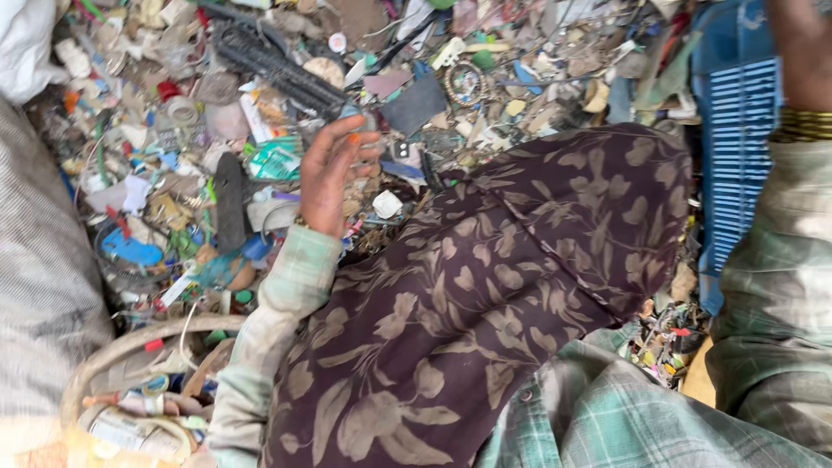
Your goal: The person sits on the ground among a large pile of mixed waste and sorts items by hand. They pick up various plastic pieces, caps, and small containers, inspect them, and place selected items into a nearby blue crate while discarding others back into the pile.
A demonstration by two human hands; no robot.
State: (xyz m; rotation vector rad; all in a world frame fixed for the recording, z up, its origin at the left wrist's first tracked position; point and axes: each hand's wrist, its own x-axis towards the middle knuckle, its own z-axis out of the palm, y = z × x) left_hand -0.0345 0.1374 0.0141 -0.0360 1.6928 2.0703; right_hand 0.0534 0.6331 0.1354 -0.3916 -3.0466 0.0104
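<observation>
Scrap heap (260,113) fills upper left, no bare ground. Brown patterned cloth (485,295) blocks centre. Blue crate (737,130) walls upper right. Woven basket (113,355) crowds lower left. Grey sack (43,286) along left edge.

You get even, soft daylight here, with no hard shadows and no strong glare. The white sack (22,43) at top left is nearly blown out. The scrap pile (217,130) is fairly sharp, while the grey sack (43,286) and the sleeve (771,295) at the edges go soft and smeared.
</observation>
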